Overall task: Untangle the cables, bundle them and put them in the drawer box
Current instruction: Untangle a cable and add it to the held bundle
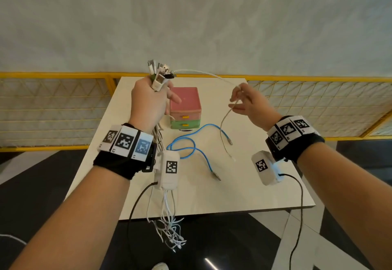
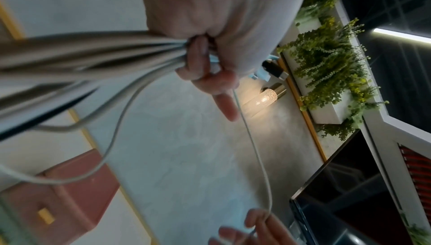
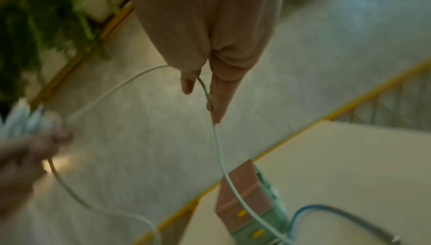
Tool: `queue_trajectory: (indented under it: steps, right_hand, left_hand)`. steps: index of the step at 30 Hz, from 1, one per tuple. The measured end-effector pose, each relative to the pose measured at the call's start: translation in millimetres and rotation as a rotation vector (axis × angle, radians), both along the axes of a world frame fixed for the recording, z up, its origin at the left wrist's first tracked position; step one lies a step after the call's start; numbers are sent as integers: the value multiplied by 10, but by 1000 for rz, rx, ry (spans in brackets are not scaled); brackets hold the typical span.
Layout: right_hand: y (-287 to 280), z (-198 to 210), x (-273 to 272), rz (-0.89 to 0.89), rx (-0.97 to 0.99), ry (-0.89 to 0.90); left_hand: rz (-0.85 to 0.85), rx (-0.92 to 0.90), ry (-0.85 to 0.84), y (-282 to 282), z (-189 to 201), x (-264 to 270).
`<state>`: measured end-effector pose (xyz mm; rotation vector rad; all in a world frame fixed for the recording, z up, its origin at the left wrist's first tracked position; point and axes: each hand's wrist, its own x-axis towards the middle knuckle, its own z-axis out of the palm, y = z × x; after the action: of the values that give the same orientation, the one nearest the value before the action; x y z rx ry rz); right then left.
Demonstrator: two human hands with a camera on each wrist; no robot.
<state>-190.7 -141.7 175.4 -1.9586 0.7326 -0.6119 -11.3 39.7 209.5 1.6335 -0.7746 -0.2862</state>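
My left hand [image 1: 148, 99] is raised above the table and grips a bundle of white cables [image 2: 93, 53]; their plugs [image 1: 159, 74] stick up out of the fist and the loose ends [image 1: 169, 227] hang past the table's front edge. One white cable [image 1: 203, 74] runs from that fist to my right hand [image 1: 244, 99], which pinches it between thumb and fingers; its tail [image 1: 224, 133] dangles toward the table. A blue cable [image 1: 191, 142] lies looped on the table. The pink and green drawer box [image 1: 185, 108] stands behind it, both drawers closed.
The cream table [image 1: 254, 184] ends at a yellow mesh railing [image 1: 318, 99] along a grey wall. Black camera leads [image 1: 297, 206] hang from both wrists. Dark floor lies below the table's near edge. Plants [image 2: 331, 61] and a lamp [image 2: 263, 99] show in the left wrist view.
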Motion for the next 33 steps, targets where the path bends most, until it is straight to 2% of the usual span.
queue_trajectory:
  steps: [3,5,7,13,16,18,21,23,25,27,30,33]
  right_hand:
    - [126,174,63,-95,231,-279]
    - [222,302,44,-61,234,-298]
    - [323,379,-9,9,169,-180]
    - [822,386,-322,389,59,419]
    - [1082,327,-465,558,72,592]
    - [1204,286,-537,641,44,699]
    - [1282,271,-612,622,-124,921]
    - [1277,282,-635,544,-255,969]
    - [1253,290,-625,470,-424,858]
    - [1273,298,-579,437,-455,665]
    - [1392,308,-435,523,-244,299]
    - [1520,229,-273,524,-49,14]
  left_hand:
    - [-20,33,32,9,-75,-65]
    - [-30,53,42,28,-113,-83]
    - [-58,70,36,55,-131,-93]
    - [-56,-28,30,193,-152,-94]
    - [-77,32,18,285,-133,-155]
    - [-156,36,25,345,-89,-228]
    - [-295,60,36,426,-45,-352]
    - [-391,56,57,476,-15,-448]
    - [-471,81,34,513,9,-544]
    - [-541,107,-31,521,16,-622]
    - [-662,147,-110,512,68,-761]
    - [-662,230,-116,496,148,-852]
